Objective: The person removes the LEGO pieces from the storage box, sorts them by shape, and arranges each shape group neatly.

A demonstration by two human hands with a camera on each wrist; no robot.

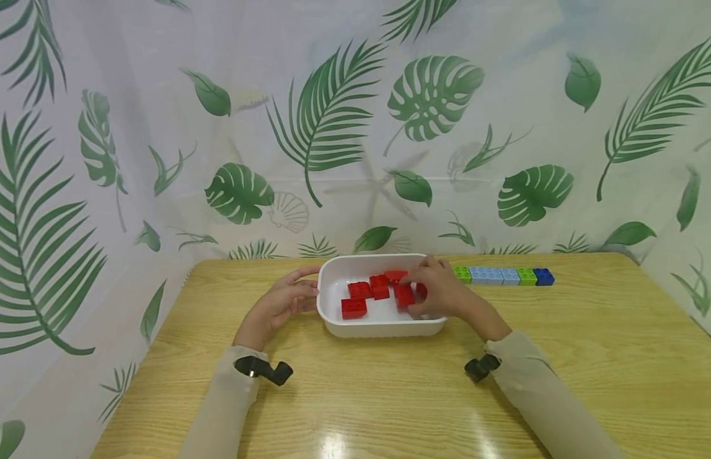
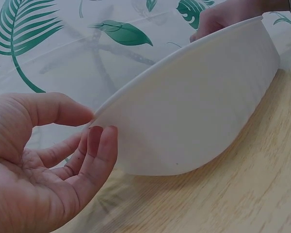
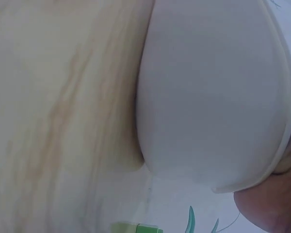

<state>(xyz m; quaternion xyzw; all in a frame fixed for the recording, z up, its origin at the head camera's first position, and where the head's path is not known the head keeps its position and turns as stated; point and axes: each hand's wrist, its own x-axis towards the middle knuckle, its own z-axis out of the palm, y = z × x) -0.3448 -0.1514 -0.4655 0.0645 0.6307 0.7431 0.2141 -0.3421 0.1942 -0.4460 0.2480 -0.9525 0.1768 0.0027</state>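
A white plastic tub (image 1: 384,328) stands on the table with several red toy bricks (image 1: 354,308) loose inside it. My left hand (image 1: 280,303) is at the tub's left end. In the left wrist view, its fingertips (image 2: 106,141) touch the outer wall and one fingertip meets the rim. Over the tub's right end reaches my right hand (image 1: 438,290), its finger and thumb at opposite ends of a red toy brick (image 1: 403,298). Another bit of red shows beneath that hand. In the right wrist view, the tub wall (image 3: 213,92) hides most of the hand.
To the right of the tub, a straight row of green, light blue and dark blue toy bricks (image 1: 493,275) lies along the back of the wooden table (image 1: 361,395). A leaf-printed sheet (image 1: 355,191) hangs right behind the table.
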